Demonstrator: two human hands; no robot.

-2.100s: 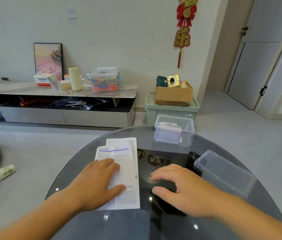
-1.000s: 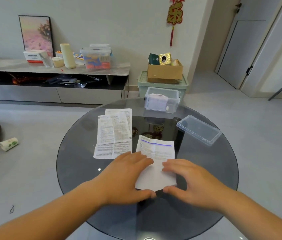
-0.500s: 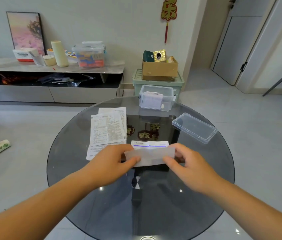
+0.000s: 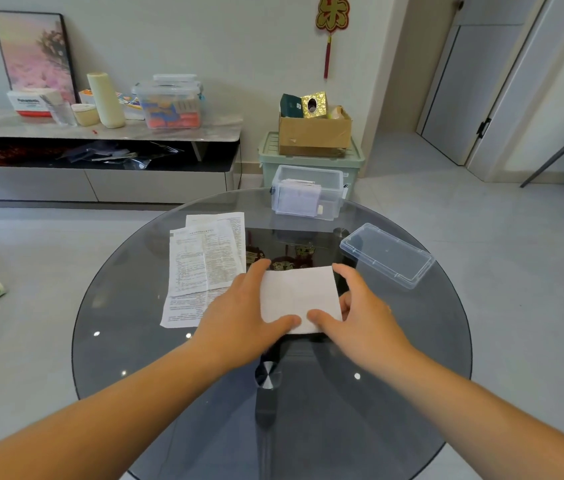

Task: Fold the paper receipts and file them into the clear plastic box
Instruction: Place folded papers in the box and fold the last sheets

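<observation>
Left grip: your left grip (image 4: 239,313) lies with rather straight fingers along the left edge of the folded receipt (image 4: 297,292), and the thumb presses on its near edge. It presses and does not close around the paper.
Right grip: your right grip (image 4: 360,306) stands over the right edge, with the index finger at the far corner and the thumb on the near edge. The fingers are bent, so I cannot tell whether they pinch the edge or only press it.
Folded receipt: it lies flat on the glass table (image 4: 135,341), between your two grips, with the blank white side up.
What changed: half a second ago you held this sheet lifted, with the near half turning over and the blue line showing at the far edge. Now the fold is closed, the printed side is hidden and the paper is down on the table.
Meaning for the task: I judge that the first fold of this receipt is made. It looks still wide for the box, so perhaps one more fold is needed before filing.
Count, folded receipt under the grips: one.
Count, unfolded receipts (image 4: 204,258): at least two, overlapping, just left of your left grip. A third I cannot separate.
Count, lid (image 4: 386,259): one, lying apart at the right side of the table.
Count, clear plastic box (image 4: 334,199): one, open, at the far edge of the table.
Count, filed receipts (image 4: 299,199): several stand inside the box, too close together to count.
</observation>
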